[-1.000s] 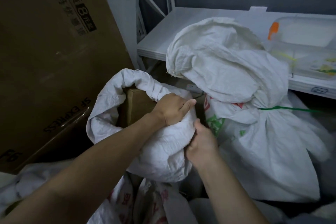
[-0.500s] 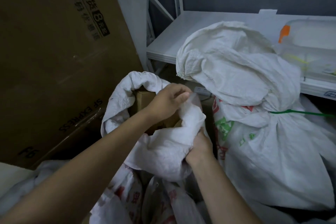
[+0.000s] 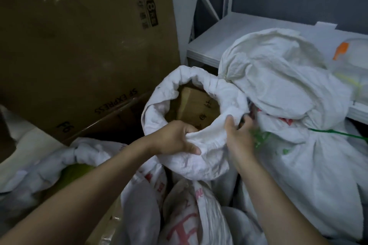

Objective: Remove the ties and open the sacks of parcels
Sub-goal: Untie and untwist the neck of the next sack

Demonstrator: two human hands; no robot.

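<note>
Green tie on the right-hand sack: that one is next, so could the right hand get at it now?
Probably yes. The green tie lies uncovered round the tied sack, just beyond the right hand, with nothing between, though that hand now grips the rim of the open sack.

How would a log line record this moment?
open sack: rim rolled, cardboard box inside | left hand: grips rim | right hand: grips rim | neighbouring sack: green tie on

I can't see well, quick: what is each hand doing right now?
Left hand: grips the rolled rim of the open white woven sack.
Right hand: grips the same rim, farther right.
</note>
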